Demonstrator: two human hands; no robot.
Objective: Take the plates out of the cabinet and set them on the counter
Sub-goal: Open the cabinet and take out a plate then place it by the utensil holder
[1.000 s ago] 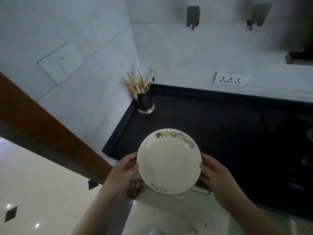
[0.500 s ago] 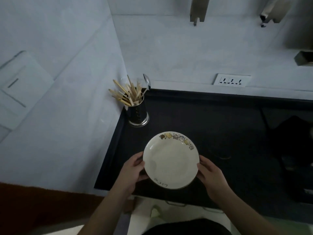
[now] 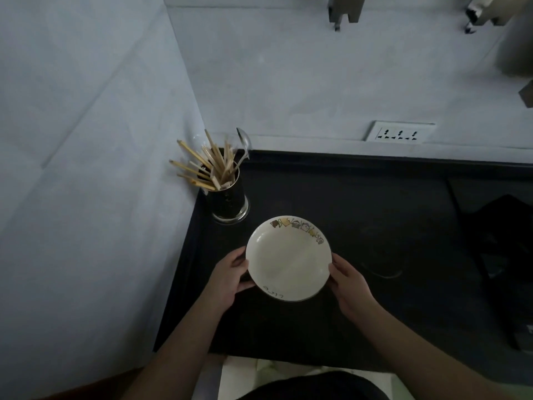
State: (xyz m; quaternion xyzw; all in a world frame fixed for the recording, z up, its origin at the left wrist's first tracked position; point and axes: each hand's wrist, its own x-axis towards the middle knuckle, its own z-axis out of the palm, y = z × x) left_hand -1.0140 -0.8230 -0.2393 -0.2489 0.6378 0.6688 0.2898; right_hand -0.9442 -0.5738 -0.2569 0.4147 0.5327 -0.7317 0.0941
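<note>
A white plate (image 3: 288, 258) with small coloured figures along its far rim and dark lettering on its near rim is over the black counter (image 3: 360, 203), near the counter's left front corner. My left hand (image 3: 227, 277) grips the plate's left edge and my right hand (image 3: 350, 287) grips its right edge. I cannot tell whether the plate rests on the counter or hangs just above it. No cabinet is in view.
A metal holder (image 3: 229, 202) full of wooden chopsticks and a spoon stands in the counter's back left corner, close behind the plate. A wall socket (image 3: 399, 134) sits above the counter's back edge. A dark object (image 3: 501, 226) lies at the right. Wall hooks (image 3: 343, 10) hang above.
Both hands have carried the plate forward and lower over the counter, away from its front edge. The view has tilted down, so the wooden door frame at the left has dropped out of sight.
</note>
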